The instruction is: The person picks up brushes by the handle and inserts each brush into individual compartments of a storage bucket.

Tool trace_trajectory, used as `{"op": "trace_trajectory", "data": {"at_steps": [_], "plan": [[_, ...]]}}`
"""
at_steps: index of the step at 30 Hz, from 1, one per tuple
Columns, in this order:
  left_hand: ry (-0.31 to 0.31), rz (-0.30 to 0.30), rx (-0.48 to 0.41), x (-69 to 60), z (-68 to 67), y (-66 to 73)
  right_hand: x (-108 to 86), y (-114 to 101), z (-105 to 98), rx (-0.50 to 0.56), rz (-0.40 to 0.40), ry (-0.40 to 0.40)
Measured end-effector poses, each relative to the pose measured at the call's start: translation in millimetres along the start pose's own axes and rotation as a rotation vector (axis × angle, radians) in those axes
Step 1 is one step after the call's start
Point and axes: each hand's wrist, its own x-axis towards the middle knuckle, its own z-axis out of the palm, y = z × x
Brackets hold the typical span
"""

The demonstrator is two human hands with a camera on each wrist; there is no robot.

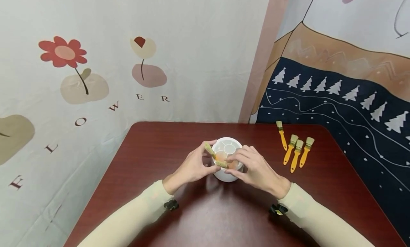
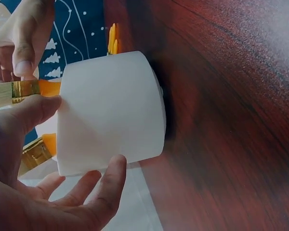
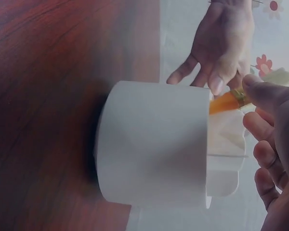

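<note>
A white round holder [image 1: 229, 175] with several compartments stands on the table. My left hand [image 1: 192, 164] holds its left side, with the thumb near the rim and the fingers spread along the wall [image 2: 111, 110]. Two paintbrushes with yellow-orange handles stick out of it, bristles up. One paintbrush [image 1: 209, 151] leans left by my left hand. The other paintbrush [image 2: 24, 91] lies nearer to me, tilted to the left. My right hand [image 1: 256, 168] appears to pinch it near the ferrule; its fingers partly hide the contact. The left thumb is close beside this brush too.
Several more paintbrushes [image 1: 297, 152] with yellow handles lie at the right rear of the dark red table [image 1: 153, 147]. Behind the table hang a pale flower-printed cloth [image 1: 205, 62] and a dark blue tree-patterned cloth [image 1: 320, 104].
</note>
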Motion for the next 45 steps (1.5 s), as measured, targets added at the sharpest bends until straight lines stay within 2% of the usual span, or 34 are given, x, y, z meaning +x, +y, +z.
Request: {"op": "trace_trajectory", "data": {"at_steps": [8, 13, 17, 21, 25, 31, 35, 38, 42, 45], "plan": [[-0.057, -0.017, -0.062, 3.4, -3.6, -5.6, -3.1, 8.8, -8.6, 0.042, 0.021, 0.005], [-0.09, 0.011, -0.095, 8.2, -5.1, -6.3, -5.8, 14.3, -15.6, 0.055, 0.053, 0.022], [-0.122, 0.01, -0.134, 11.9, -5.8, -6.9, -8.4, 18.2, -21.2, 0.062, 0.09, 0.028], [-0.135, -0.005, -0.133, 14.0, -6.4, -7.9, -11.7, 21.9, -26.1, 0.074, 0.127, 0.04], [-0.125, -0.021, -0.089, 13.1, -6.7, -7.8, -14.2, 26.1, -30.4, 0.078, 0.153, 0.057], [-0.08, -0.031, -0.107, 8.6, -4.0, -5.6, -18.0, 33.7, -36.4, 0.067, 0.22, 0.06], [0.002, -0.035, -0.053, 1.6, -0.3, -3.1, -21.0, 39.5, -39.5, 0.047, 0.243, 0.083], [0.087, -0.058, 0.018, -4.8, 5.3, -1.4, -23.1, 44.0, -42.1, 0.033, 0.253, 0.104], [0.178, -0.097, 0.033, -13.1, 15.2, 2.2, -26.3, 50.6, -46.0, 0.023, 0.276, 0.125], [0.222, -0.109, 0.004, -17.2, 22.7, 6.0, -28.4, 56.2, -49.5, 0.018, 0.305, 0.135]]}}
